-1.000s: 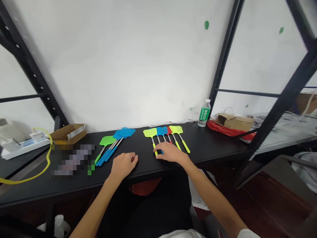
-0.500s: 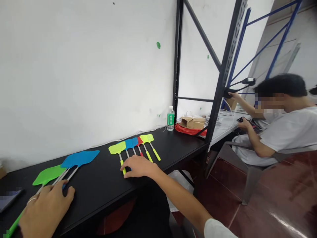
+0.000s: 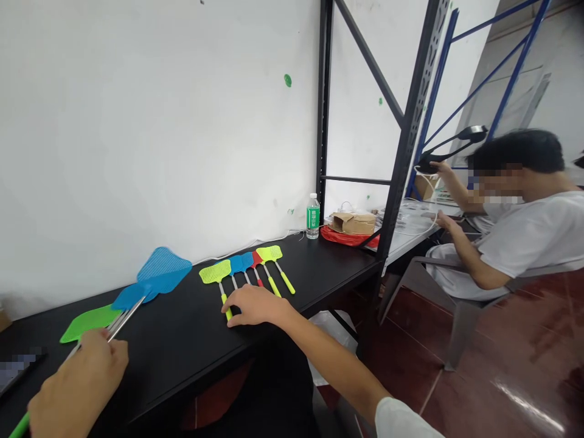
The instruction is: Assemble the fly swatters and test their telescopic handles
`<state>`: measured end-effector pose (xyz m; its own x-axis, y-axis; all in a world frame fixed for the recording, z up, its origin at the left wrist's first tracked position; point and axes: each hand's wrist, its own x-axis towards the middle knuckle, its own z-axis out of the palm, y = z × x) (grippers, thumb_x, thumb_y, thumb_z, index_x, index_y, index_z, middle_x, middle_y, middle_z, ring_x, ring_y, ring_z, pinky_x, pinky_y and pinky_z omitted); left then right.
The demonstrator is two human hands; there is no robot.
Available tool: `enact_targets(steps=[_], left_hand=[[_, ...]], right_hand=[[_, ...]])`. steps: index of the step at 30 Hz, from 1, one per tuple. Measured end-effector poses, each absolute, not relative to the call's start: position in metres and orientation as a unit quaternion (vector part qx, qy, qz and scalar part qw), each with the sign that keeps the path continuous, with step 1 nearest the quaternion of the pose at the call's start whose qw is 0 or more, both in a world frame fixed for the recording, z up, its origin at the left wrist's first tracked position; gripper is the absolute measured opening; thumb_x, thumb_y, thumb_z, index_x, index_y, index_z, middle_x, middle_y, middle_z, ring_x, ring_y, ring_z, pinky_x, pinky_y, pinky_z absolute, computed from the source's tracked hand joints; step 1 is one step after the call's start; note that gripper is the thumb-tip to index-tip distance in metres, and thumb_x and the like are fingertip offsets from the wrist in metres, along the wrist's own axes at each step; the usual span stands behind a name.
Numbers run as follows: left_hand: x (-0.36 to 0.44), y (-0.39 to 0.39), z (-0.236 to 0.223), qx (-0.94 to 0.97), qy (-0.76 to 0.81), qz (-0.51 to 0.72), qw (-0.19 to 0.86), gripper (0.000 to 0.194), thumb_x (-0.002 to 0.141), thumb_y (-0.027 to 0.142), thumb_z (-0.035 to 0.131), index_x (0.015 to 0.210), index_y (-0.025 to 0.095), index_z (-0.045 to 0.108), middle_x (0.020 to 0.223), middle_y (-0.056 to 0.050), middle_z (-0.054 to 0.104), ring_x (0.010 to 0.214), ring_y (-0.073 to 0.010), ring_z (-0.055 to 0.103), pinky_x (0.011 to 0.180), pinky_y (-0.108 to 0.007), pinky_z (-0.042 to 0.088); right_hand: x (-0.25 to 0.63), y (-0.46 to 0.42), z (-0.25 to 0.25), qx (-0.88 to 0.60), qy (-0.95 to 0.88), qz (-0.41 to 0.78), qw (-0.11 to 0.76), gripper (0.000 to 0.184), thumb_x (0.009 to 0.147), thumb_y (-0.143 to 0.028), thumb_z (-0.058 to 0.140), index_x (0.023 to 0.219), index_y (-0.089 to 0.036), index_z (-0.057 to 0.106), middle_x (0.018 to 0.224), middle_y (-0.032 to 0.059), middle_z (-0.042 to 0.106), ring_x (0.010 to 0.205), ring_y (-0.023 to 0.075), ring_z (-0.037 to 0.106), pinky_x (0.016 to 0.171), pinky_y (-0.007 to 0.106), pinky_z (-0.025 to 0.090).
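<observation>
At the lower left, my left hand (image 3: pixel 79 383) is closed round the handle of a blue fly swatter (image 3: pixel 165 271), whose head is tipped up towards the wall. Beneath it lies another blue fly swatter (image 3: pixel 124 298), overlapping a green fly swatter (image 3: pixel 89 322). My right hand (image 3: pixel 255 306) rests over the handles of a row of swatters, fingers curved but apart, fingertips at the handle of a yellow fly swatter (image 3: pixel 216 272). Beyond it in the row are blue swatters (image 3: pixel 241 263), a red swatter (image 3: pixel 257 260) and more yellow (image 3: pixel 270 253). My right hand hides some handles.
A water bottle (image 3: pixel 312 216) stands by the wall near a black rack post (image 3: pixel 325 109). A cardboard box (image 3: pixel 353 222) lies on red plastic (image 3: pixel 342 236). A dark flat object (image 3: pixel 18 368) is at far left. A seated person (image 3: pixel 533 225) works at the right.
The view has turned right. My left hand has moved left to the blue swatters, closed on one and raised its head. My right hand has stayed over the row.
</observation>
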<state>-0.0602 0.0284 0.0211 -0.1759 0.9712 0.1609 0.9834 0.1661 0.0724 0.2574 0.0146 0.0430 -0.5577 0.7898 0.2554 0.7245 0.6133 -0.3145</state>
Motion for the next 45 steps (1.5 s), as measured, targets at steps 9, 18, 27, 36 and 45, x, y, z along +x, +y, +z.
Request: enact_targets(steps=[9,18,27,36,45], left_hand=[[0.000,-0.009,0.053,-0.769,-0.590,-0.246,0.031,0.048,0.097,0.057,0.026,0.124,0.030,0.056,0.080,-0.003,0.071,0.072,-0.0260,0.066,0.060,-0.028,0.039],[0.040,-0.041,0.053,-0.783,-0.534,-0.318,-0.014,0.047,0.099,0.051,0.032,0.129,0.025,0.058,0.064,-0.001,0.064,0.057,-0.0204,0.063,0.054,-0.024,0.038],[0.057,-0.038,0.033,-0.726,-0.468,-0.368,-0.344,0.049,0.090,0.067,0.040,0.096,0.021,0.055,0.057,0.007,0.034,0.045,-0.0107,0.033,0.043,-0.020,0.025],[0.059,-0.039,0.037,-0.632,-0.454,-0.379,-0.501,0.050,0.082,0.069,0.054,0.104,0.024,0.051,0.062,0.009,0.031,0.045,-0.0046,0.016,0.039,-0.015,0.015],[0.052,-0.037,0.039,-0.688,-0.455,-0.413,-0.386,0.042,0.089,0.062,0.047,0.086,0.020,0.054,0.062,0.006,0.033,0.047,-0.0075,0.024,0.039,-0.017,0.021]], right_hand=[[0.244,0.005,0.053,-0.372,-0.795,0.283,0.388,0.049,0.087,-0.051,0.066,0.127,-0.024,0.064,0.123,0.0083,0.068,0.114,0.0257,0.062,0.089,0.033,0.048],[0.208,-0.001,0.049,-0.229,-0.594,0.509,0.579,0.044,0.083,-0.059,0.064,0.098,-0.019,0.073,0.098,0.0072,0.072,0.077,0.0145,0.066,0.060,0.022,0.047],[0.205,0.006,0.046,-0.246,-0.471,0.540,0.652,0.041,0.078,-0.058,0.068,0.078,-0.017,0.067,0.075,0.0039,0.067,0.067,0.0124,0.058,0.055,0.022,0.041],[0.232,0.003,0.061,-0.235,-0.538,0.546,0.597,0.039,0.080,-0.055,0.070,0.091,-0.018,0.073,0.086,0.0064,0.071,0.074,0.0132,0.063,0.059,0.022,0.044],[0.219,-0.006,0.062,-0.238,-0.582,0.549,0.551,0.037,0.077,-0.052,0.074,0.095,-0.020,0.076,0.096,0.0057,0.072,0.077,0.0129,0.063,0.059,0.021,0.043]])
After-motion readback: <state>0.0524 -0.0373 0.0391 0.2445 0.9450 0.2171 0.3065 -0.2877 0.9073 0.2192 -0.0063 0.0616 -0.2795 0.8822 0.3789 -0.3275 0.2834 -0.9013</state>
